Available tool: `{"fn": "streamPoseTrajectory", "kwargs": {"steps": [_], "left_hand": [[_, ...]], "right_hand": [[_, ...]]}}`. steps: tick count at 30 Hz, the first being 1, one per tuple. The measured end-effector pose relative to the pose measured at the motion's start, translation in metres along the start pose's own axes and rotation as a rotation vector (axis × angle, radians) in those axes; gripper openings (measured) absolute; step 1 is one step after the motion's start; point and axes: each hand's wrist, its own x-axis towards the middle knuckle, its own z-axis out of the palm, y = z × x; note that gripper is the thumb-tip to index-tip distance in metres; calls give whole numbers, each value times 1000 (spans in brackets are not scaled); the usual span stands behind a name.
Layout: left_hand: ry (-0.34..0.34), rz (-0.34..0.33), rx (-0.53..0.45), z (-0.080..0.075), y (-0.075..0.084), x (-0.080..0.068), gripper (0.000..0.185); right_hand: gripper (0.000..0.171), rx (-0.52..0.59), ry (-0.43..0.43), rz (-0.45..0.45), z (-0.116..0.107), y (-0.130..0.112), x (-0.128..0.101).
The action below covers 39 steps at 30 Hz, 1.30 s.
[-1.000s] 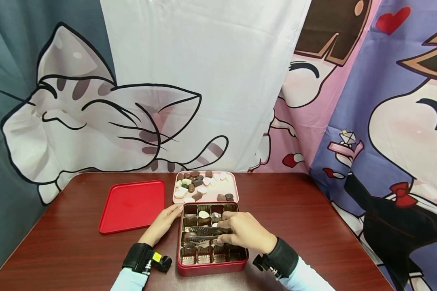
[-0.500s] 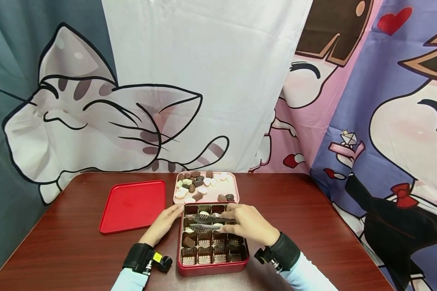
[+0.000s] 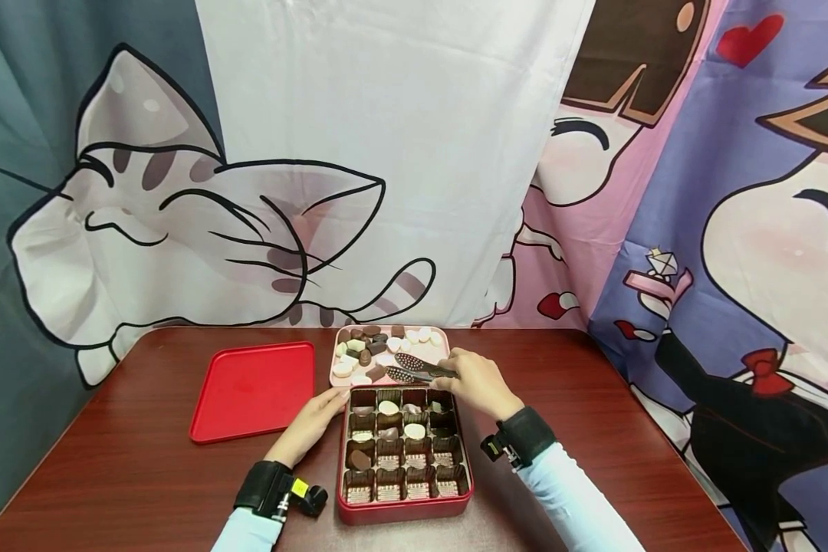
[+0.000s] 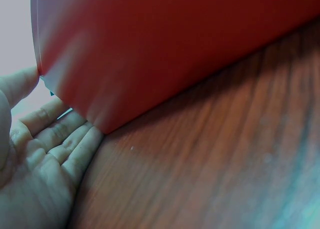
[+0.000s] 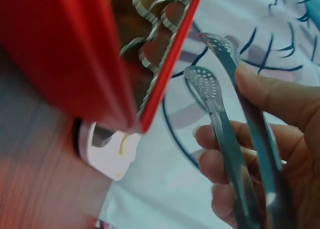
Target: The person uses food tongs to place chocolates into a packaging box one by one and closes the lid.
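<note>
My right hand [image 3: 483, 383] grips a pair of metal tongs [image 3: 421, 369] over the near right part of the pink tray [image 3: 428, 349]. In the right wrist view the perforated tips of the tongs [image 5: 204, 84] stand apart, with nothing between them. My left hand [image 3: 309, 423] rests at the far left corner of the red box [image 3: 407, 512]; in the left wrist view its fingers [image 4: 82, 146] lie fairly straight against the box wall [image 4: 165, 49], thumb at the rim. Divided compartments fill the box. A brown chocolate [image 3: 359, 460] and a white chocolate [image 3: 414, 431] sit in separate ones.
Behind the box, the pink tray bears several brown, white and pale green chocolates [image 3: 355, 346], mostly on its left. A flat red lid [image 3: 255, 392] lies on the wooden table [image 3: 545, 399] to the left. Printed cloth [image 3: 386, 115] hangs behind the table.
The tongs have let go of the brown chocolate in a left compartment. My right hand has carried them away from the box to over the tray. My left hand stays put.
</note>
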Motion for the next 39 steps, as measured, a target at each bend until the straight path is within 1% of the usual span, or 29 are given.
{"fn": "streamPoseTrajectory", "kwargs": {"steps": [3, 5, 9, 13, 17, 27, 32, 39], "left_hand": [[-2, 0, -5, -1, 0, 0, 46], [-3, -3, -6, -1, -1, 1, 47], [2, -7, -7, -1, -2, 1, 46], [6, -3, -8, 0, -1, 1, 45], [5, -5, -10, 2, 0, 1, 47], [14, -1, -5, 1, -1, 1, 44], [13, -10, 7, 1, -1, 1, 46], [6, -10, -13, 1, -1, 1, 49]], "right_hand": [[20, -74, 18, 28, 6, 6, 9], [15, -115, 40, 41, 10, 9, 15], [14, -173, 59, 56, 20, 15, 22], [16, -200, 36, 72, 28, 18, 29], [17, -218, 4, 81, 33, 18, 34], [17, -219, -47, 80, 44, 16, 51], [19, -192, -81, 85, 47, 12, 60], [14, -176, -72, 52, 49, 11, 62]]}}
